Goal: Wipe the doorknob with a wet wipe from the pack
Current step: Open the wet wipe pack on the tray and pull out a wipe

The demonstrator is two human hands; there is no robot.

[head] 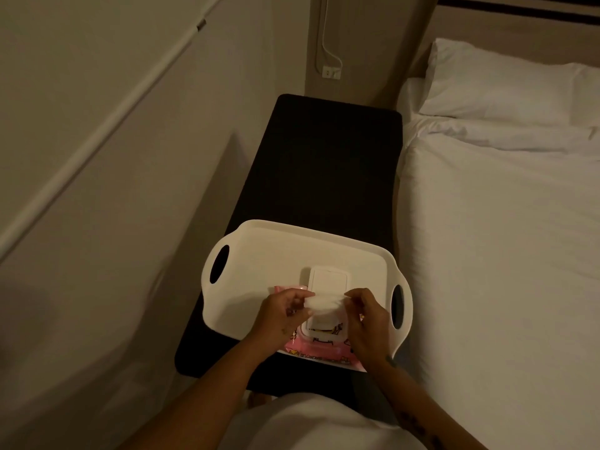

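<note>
So the white tray [259, 254] is parked on the near end of a dark bench [331, 164], and it's a tight fit. Both handle ends are hung out past the bench's long edges, and the near edge of the tray is sat close to the bench's near end. Beyond the tray, the far half of the bench is left bare. To the right of the tray the bed [503, 254] is pushed right up against the bench, with hardly a gap to be seen. To the left of the tray a pale wall is found, separated from the bench by a narrow strip.

The pink wipe pack [319, 350] is laid on the tray, toward its near edge, with its white lid [328, 280] flipped up and away. A wet wipe [321, 303] is stretched out just above the pack's opening. One end is pinched by the left hand [282, 315], the other by the right hand [367, 316], so both are closed on the wipe by the fingertips, the remaining fingers curled loosely.

Both forearms are brought in from the near side of the tray, angled toward each other, wrists kept over the pack. The doorknob isn't shown anywhere.
</note>
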